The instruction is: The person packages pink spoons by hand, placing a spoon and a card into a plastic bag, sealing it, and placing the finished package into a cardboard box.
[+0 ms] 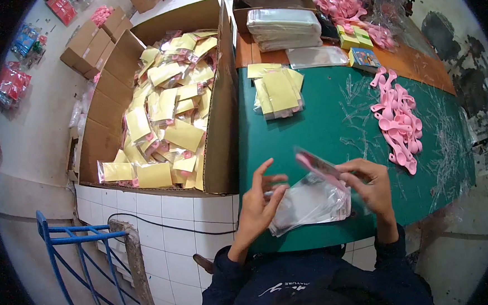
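My right hand (369, 187) pinches one end of a small clear packet (318, 167) with something pink inside, tilted above the table. To its left, my left hand (261, 202) has its fingers apart and seems to hold nothing; slight blur covers its fingertips. Under and between both hands lies a stack of clear plastic bags (311, 204) near the table's front edge. Farther up the table sits a small pile of filled packets with yellow cards (278, 90). Pink spoons (399, 121) lie heaped to the right of my right hand.
A large cardboard box (100, 125) full of yellow-carded packets (165, 104) stands left of the green table (320, 125). At the back are stacked plastic sleeves (284, 27) and more pink pieces (341, 7). Plastic scraps (356, 109) litter the tabletop. A blue metal frame (84, 238) stands lower left.
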`<state>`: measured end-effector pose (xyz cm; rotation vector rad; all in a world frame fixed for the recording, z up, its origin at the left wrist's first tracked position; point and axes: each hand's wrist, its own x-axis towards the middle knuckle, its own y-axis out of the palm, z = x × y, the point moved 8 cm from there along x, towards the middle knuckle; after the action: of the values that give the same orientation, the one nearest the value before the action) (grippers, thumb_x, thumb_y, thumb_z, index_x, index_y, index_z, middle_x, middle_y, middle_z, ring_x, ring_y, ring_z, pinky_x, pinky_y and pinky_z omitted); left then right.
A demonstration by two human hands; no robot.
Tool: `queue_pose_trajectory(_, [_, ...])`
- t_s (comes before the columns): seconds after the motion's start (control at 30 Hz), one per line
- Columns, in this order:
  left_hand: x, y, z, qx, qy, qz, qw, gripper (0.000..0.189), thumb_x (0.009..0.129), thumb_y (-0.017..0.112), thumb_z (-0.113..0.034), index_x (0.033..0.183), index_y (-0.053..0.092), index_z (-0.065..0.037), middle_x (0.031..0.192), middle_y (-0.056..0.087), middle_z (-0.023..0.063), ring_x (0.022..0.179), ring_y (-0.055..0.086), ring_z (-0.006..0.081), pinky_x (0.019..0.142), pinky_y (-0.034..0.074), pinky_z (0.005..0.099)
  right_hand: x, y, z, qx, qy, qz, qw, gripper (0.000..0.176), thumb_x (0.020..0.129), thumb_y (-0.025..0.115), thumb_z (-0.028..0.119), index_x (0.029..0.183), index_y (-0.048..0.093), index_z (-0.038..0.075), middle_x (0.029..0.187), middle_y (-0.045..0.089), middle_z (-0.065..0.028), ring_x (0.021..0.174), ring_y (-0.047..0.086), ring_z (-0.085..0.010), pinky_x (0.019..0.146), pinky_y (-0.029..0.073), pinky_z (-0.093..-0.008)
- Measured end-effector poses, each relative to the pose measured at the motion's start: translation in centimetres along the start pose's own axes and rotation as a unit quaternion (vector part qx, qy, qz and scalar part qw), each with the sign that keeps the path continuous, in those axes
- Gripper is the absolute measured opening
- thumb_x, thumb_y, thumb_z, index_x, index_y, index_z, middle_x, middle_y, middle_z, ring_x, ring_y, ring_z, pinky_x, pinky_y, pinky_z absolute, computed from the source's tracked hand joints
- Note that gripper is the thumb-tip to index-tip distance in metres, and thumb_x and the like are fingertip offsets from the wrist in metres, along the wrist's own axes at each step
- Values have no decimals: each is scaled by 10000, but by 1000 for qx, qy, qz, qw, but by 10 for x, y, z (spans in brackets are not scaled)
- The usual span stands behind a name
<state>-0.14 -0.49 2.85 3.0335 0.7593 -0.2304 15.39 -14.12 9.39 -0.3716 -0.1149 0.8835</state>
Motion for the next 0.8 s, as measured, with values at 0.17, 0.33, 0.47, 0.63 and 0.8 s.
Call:
queue_pose_trajectory(0.17, [-27,40,20,-218,-116,117,962,559,968,331,-113,1415,-4,-143,1088,577,214,948,619,244,757,524,321,-20,41,29,-153,-167,159,961,383,737,689,133,1095,579,54,1094,581,-124,987,559,-292,839,461,-348])
queue_pose_trajectory(0.33, [-33,44,35,-185,-129,116,967,567,968,302,-96,1415,-39,-157,1102,559,234,987,603,274,783,527,348,-26,63,13,-214,-181,180,943,267,729,673,105,976,588,52,970,545,-111,943,536,-292,837,447,-362])
queue_pose_trajectory(0.47, [-31,46,39,-164,-123,92,974,552,962,316,-90,1421,12,-144,1055,578,211,937,614,254,792,519,347,-22,79,4,-215,-207,176,938,210,724,671,100,904,578,43,855,515,-103,868,531,-287,790,439,-365])
queue_pose_trajectory(0.63, [-34,40,24,-21,-71,85,994,529,952,365,-100,1421,119,-116,957,610,165,857,617,209,788,490,323,-20,90,-7,-161,-163,250,941,183,741,647,135,851,537,38,839,497,-118,828,511,-301,726,418,-386])
queue_pose_trajectory(0.8, [-32,40,21,-2,-62,70,996,529,951,396,-128,1422,155,-118,907,603,103,806,567,125,714,462,254,-25,90,3,-185,-226,253,922,174,722,662,104,808,523,47,811,486,-90,791,506,-275,692,401,-370])
